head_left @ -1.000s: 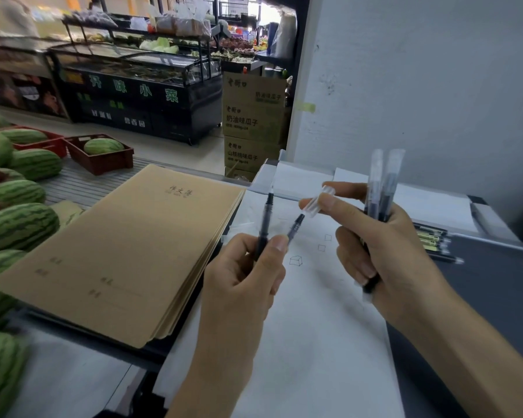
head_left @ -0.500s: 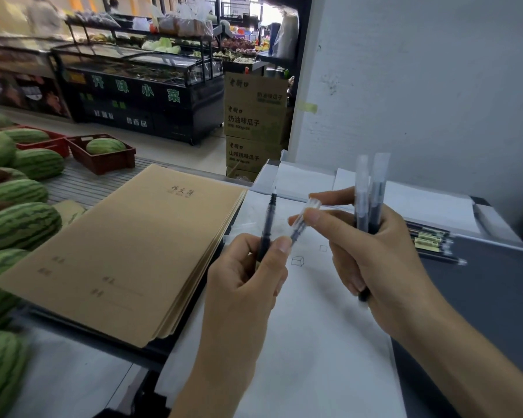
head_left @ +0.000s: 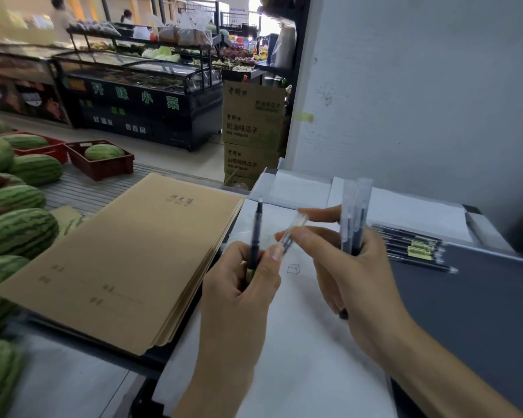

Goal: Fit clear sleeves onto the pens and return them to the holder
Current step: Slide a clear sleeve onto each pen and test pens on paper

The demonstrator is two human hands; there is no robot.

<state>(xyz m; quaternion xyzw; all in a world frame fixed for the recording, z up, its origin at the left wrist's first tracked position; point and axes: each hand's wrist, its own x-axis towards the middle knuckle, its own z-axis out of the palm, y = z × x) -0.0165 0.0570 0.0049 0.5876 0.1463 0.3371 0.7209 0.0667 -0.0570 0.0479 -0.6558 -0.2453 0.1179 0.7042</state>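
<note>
My left hand (head_left: 239,285) grips two dark pens: one bare pen (head_left: 256,230) stands upright with its tip up, the other leans right. A clear sleeve (head_left: 293,229) now covers the tip of the leaning pen, pinched between the thumb and forefinger of my right hand (head_left: 344,267). The same hand's other fingers hold two sleeved pens (head_left: 355,218) upright. Several more pens (head_left: 411,247) lie in a row on the desk to the right. No holder can be made out.
White paper (head_left: 299,342) lies under my hands, with a stack of brown notebooks (head_left: 127,260) to the left and a dark clipboard (head_left: 480,312) to the right. Watermelons (head_left: 15,230) fill the far left. A grey wall (head_left: 420,101) stands behind.
My right hand moved left and down, bringing the clear sleeve from apart from the leaning pen onto its tip. The left hand stayed nearly still.
</note>
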